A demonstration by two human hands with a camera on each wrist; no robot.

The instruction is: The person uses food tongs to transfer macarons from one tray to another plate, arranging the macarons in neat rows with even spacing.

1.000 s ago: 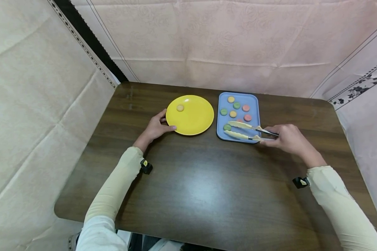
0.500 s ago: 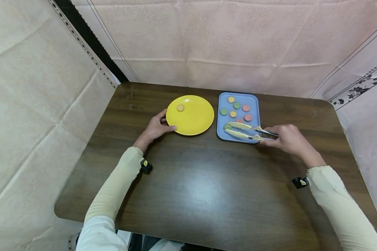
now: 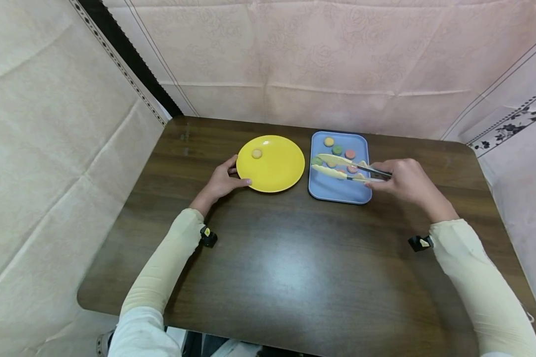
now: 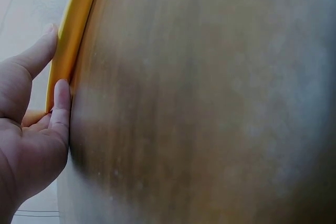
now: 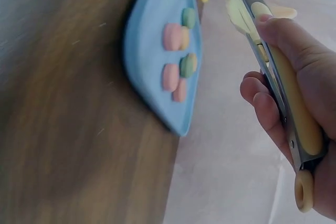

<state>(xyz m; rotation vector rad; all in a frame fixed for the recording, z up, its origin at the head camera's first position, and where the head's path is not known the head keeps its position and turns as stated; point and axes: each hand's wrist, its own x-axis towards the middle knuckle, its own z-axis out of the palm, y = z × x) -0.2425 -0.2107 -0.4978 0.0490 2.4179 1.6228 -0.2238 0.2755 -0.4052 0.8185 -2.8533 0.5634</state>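
My left hand (image 3: 222, 179) holds the near-left rim of a yellow plate (image 3: 274, 171), thumb on top and fingers at its side and below. A pale yellow macaron (image 3: 256, 153) lies on the plate. In my right hand (image 3: 406, 181) is a pair of tongs (image 5: 289, 87) with cream tips, raised over a blue tray (image 3: 339, 192). A green macaron (image 3: 317, 161) shows between the tong tips in the head view; only a green sliver shows there in the right wrist view. On the tray lie several pink (image 5: 171, 36), green (image 5: 189, 18) and yellow macarons, partly hidden by the tongs.
The brown wooden table (image 3: 277, 258) has rounded corners; plate and tray stand near its far edge, a small gap apart. Pale patterned cloth (image 3: 321, 59) hangs behind and at both sides. Small black cameras (image 3: 208, 237) sit on both wrists.
The tongs have risen and moved up over the tray, and the green macaron has left the tray's near-left part with them. My left hand and the plate have stayed put.
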